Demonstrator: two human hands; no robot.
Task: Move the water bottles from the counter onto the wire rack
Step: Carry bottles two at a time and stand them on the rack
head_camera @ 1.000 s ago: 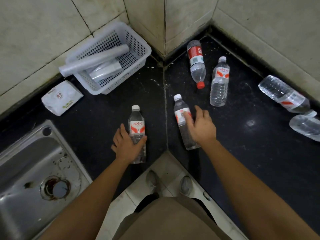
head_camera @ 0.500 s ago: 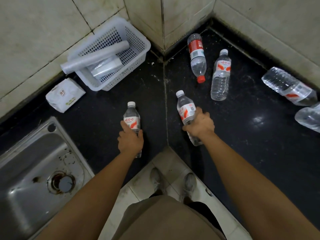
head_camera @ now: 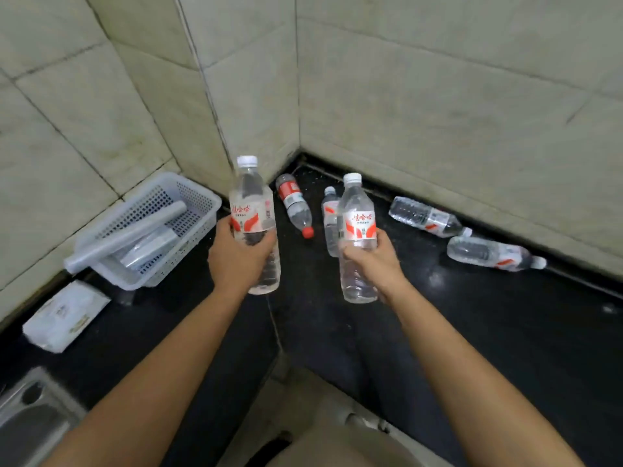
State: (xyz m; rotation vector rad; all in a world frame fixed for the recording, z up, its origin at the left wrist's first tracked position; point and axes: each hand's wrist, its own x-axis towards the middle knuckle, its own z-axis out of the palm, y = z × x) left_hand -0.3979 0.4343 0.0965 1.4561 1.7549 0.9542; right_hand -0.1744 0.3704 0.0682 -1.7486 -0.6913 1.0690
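A kitchen corner: black counter (head_camera: 505,332), steel sink (head_camera: 30,419), tiled walls (head_camera: 438,106).

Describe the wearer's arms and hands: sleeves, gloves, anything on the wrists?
Both bare: left hand and right hand, no gloves, no rings visible. The left forearm and right forearm are uncovered to the frame edge: no sleeves, watch or bands. Only clothing in view: a tan garment at the bottom edge.
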